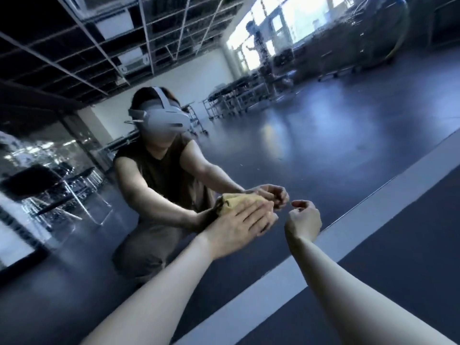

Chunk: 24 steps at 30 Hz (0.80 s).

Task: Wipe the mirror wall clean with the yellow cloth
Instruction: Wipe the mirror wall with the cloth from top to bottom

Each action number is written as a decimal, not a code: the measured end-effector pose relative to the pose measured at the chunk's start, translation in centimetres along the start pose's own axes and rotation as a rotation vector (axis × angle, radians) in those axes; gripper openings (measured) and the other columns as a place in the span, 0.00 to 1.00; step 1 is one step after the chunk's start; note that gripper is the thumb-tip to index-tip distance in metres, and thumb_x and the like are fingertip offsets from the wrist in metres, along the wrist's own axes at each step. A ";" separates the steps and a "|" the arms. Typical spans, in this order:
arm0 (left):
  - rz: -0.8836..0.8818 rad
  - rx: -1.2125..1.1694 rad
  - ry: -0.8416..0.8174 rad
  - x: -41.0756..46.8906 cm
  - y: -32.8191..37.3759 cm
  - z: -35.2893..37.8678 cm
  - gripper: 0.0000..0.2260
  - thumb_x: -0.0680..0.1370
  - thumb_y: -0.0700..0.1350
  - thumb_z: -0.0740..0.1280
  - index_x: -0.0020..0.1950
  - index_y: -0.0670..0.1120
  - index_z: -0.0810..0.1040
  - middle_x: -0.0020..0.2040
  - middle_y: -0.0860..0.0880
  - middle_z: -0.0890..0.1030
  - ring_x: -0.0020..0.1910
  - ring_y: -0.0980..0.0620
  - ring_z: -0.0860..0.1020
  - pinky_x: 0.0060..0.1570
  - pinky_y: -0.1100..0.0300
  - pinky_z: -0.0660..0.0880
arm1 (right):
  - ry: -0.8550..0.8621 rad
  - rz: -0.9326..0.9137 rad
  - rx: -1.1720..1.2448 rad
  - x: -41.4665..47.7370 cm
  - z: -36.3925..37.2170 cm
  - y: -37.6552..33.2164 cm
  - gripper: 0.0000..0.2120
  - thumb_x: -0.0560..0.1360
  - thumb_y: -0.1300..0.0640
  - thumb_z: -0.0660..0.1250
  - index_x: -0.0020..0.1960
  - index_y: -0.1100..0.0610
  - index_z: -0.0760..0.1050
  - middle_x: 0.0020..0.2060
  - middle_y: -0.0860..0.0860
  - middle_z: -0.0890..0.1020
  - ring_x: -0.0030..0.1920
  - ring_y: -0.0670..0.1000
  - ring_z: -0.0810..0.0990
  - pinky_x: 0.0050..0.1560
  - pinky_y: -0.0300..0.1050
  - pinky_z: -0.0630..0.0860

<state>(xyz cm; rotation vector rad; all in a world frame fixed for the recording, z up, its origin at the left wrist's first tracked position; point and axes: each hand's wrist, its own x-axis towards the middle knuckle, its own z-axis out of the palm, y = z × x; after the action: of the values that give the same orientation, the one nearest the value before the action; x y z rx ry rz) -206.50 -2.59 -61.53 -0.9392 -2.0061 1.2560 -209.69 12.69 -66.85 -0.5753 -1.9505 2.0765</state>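
The mirror wall (323, 135) fills most of the view and reflects a crouching person wearing a headset. My left hand (239, 225) lies flat with straight fingers on the yellow cloth (236, 202), pressing it against the low part of the glass. Only the cloth's upper edge shows above my fingers. My right hand (302, 217) hovers just right of the cloth, close to the mirror, with its fingers loosely curled and nothing in them.
A pale baseboard strip (348, 227) runs diagonally under the mirror, with dark floor (398, 270) on my side. The reflection shows rows of tables and chairs, bright windows and another person far off.
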 end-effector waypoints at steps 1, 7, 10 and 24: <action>-0.058 -0.010 0.089 1.3 -2.3 -0.9 0.18 0.77 0.38 0.52 0.67 0.39 0.65 0.67 0.42 0.73 0.66 0.44 0.72 0.68 0.45 0.60 | -0.006 0.000 0.001 0.4 0.0 0.1 0.13 0.74 0.68 0.57 0.52 0.60 0.77 0.53 0.60 0.79 0.52 0.59 0.77 0.46 0.42 0.67; -0.442 0.089 0.205 8.2 -10.6 -3.6 0.25 0.71 0.44 0.56 0.69 0.48 0.64 0.67 0.45 0.74 0.67 0.41 0.69 0.68 0.39 0.57 | -0.006 0.010 0.059 2.0 0.0 0.1 0.11 0.75 0.66 0.59 0.55 0.60 0.76 0.54 0.59 0.79 0.54 0.58 0.77 0.47 0.39 0.65; -0.460 0.032 0.215 8.1 -5.9 -1.7 0.24 0.71 0.40 0.57 0.68 0.47 0.70 0.65 0.44 0.75 0.65 0.42 0.73 0.69 0.45 0.58 | 0.025 0.042 0.087 2.1 -0.4 0.4 0.10 0.77 0.65 0.59 0.56 0.62 0.74 0.56 0.59 0.77 0.55 0.58 0.75 0.46 0.38 0.63; -0.369 0.062 0.105 14.4 -9.0 -2.6 0.26 0.67 0.47 0.69 0.66 0.48 0.74 0.66 0.48 0.75 0.66 0.45 0.72 0.67 0.40 0.61 | 0.064 0.060 0.041 4.6 -1.3 2.7 0.18 0.72 0.74 0.55 0.57 0.64 0.73 0.55 0.59 0.76 0.55 0.57 0.75 0.47 0.35 0.63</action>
<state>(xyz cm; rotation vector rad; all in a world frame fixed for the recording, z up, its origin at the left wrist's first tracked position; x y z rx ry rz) -215.12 7.65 -50.69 -0.5585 -1.9362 1.0348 -213.02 15.59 -70.17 -0.6917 -1.8727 2.1012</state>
